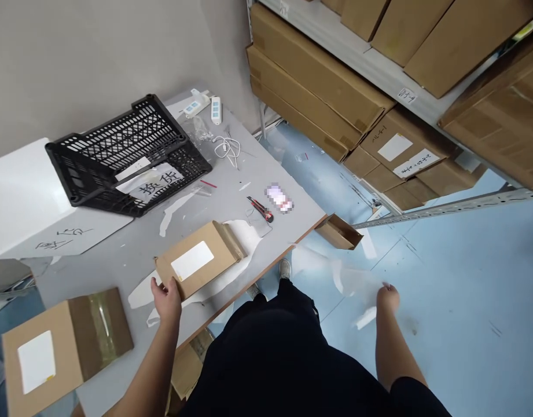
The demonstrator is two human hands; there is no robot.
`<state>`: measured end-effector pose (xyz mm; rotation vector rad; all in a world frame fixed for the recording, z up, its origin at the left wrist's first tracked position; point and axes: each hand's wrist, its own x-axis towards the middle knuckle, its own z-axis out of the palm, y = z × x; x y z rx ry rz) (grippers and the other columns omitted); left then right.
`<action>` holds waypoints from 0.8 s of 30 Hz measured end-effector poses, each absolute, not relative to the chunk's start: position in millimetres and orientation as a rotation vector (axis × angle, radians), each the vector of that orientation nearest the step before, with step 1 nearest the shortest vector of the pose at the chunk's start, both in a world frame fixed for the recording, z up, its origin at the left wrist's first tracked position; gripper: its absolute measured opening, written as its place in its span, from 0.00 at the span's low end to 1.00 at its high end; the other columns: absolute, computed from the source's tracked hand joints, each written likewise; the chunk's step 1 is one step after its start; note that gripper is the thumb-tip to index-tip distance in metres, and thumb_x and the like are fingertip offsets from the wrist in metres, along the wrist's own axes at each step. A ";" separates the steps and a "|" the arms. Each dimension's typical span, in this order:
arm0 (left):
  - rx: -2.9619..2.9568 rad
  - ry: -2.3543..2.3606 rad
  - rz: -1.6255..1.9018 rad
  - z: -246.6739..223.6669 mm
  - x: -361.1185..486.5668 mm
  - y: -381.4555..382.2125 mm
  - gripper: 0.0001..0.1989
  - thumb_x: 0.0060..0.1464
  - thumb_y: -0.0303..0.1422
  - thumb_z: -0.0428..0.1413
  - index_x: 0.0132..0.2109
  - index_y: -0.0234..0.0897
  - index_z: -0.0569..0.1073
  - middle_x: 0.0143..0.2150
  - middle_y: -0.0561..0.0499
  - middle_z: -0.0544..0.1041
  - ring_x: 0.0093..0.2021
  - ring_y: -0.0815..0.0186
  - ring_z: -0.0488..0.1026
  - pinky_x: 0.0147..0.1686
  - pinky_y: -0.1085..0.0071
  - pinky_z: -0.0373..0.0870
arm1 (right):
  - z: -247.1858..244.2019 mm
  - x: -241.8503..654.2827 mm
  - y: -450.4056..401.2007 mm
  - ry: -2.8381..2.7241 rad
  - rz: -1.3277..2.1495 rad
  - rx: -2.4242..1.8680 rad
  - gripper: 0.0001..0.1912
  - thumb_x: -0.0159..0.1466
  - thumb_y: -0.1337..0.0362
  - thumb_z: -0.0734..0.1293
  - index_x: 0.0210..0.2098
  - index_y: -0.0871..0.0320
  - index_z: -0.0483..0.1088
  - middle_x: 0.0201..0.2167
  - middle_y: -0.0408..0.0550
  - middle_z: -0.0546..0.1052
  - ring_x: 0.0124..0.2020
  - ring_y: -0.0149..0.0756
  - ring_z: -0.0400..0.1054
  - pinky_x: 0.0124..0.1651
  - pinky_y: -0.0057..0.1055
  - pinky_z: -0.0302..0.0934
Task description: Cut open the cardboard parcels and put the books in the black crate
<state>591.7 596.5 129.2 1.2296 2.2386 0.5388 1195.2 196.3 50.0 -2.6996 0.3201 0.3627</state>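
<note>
Carton [205,270], brown, white label on top, lies on bench [231,191] near the front edge, over crumpled white sheeting [244,236]; contents hidden. Left hand [167,298] grips its near left corner. Right hand [388,298], out over the floor, closed on translucent film [348,277], blurred. Larger carton [66,353], taped, labelled, at bench's left end. Black crate [131,136] further back, handwritten sheet [151,180] at it; other contents unclear. White box [81,237] beside crate, handwriting on its side. Small open-topped box [339,230] at bench's front right corner. Also on bench: utility knife [261,209], white cable [227,150]. Room: pale wall [118,46], blue floor [457,278], metal rack [366,58] with brown cartons [313,75]
</note>
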 end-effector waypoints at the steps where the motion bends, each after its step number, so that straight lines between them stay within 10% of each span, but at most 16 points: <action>1: 1.210 2.258 0.533 129.7 593.4 596.1 0.41 0.56 0.49 0.51 0.71 0.36 0.49 0.59 0.38 0.70 0.56 0.50 0.71 0.56 0.53 0.66 | 45.1 1205.0 201.7 0.368 0.350 -2.684 0.20 0.55 0.62 0.59 0.41 0.58 0.76 0.37 0.60 0.78 0.49 0.57 0.72 0.49 0.49 0.65; 13: 1.198 2.345 0.481 146.4 621.1 596.8 0.30 0.56 0.44 0.50 0.63 0.35 0.64 0.53 0.41 0.75 0.53 0.52 0.72 0.55 0.56 0.67 | -28.9 1266.9 305.1 0.381 0.560 -2.286 0.25 0.53 0.63 0.60 0.51 0.58 0.68 0.31 0.44 0.72 0.27 0.31 0.71 0.32 0.29 0.70; 24: 0.921 2.197 0.675 132.9 609.0 598.0 0.27 0.50 0.49 0.53 0.52 0.35 0.70 0.46 0.45 0.77 0.45 0.59 0.74 0.45 0.61 0.72 | 4.3 1255.6 365.9 -0.180 0.664 -2.474 0.32 0.56 0.59 0.61 0.59 0.63 0.62 0.50 0.59 0.73 0.55 0.52 0.66 0.54 0.43 0.63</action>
